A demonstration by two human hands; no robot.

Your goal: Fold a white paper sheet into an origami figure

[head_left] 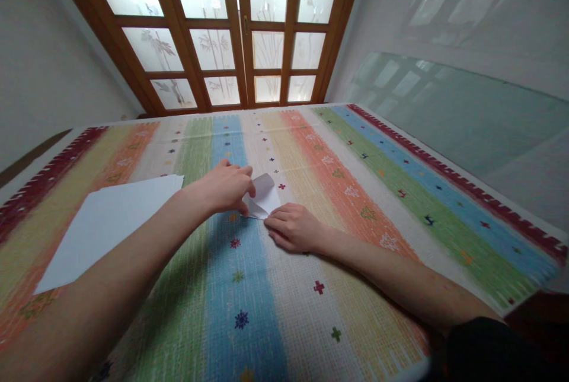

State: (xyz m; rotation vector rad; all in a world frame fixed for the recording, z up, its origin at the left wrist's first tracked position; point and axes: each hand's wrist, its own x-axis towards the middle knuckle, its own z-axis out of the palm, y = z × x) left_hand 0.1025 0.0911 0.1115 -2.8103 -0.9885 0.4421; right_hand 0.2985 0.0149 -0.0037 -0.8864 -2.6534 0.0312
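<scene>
A small piece of folded white paper (265, 192) lies near the middle of the striped tablecloth, its upper flap slightly raised. My left hand (229, 186) arches over its left side, fingers curled and thumb down at the paper's left edge; it seems to grip that edge. At the lower right corner, my right hand (293, 228) rests low on the cloth with bent fingers, pinching or pressing the paper there. To the left, partly covered by my left forearm, lies a stack of white paper sheets (115, 216).
The tablecloth (355, 239) has coloured stripes with small stars, crosses and deer, and covers a wide table. Beyond its far edge stand wooden doors (242, 32) with frosted panes. A pale glossy panel (444, 109) runs along the right wall.
</scene>
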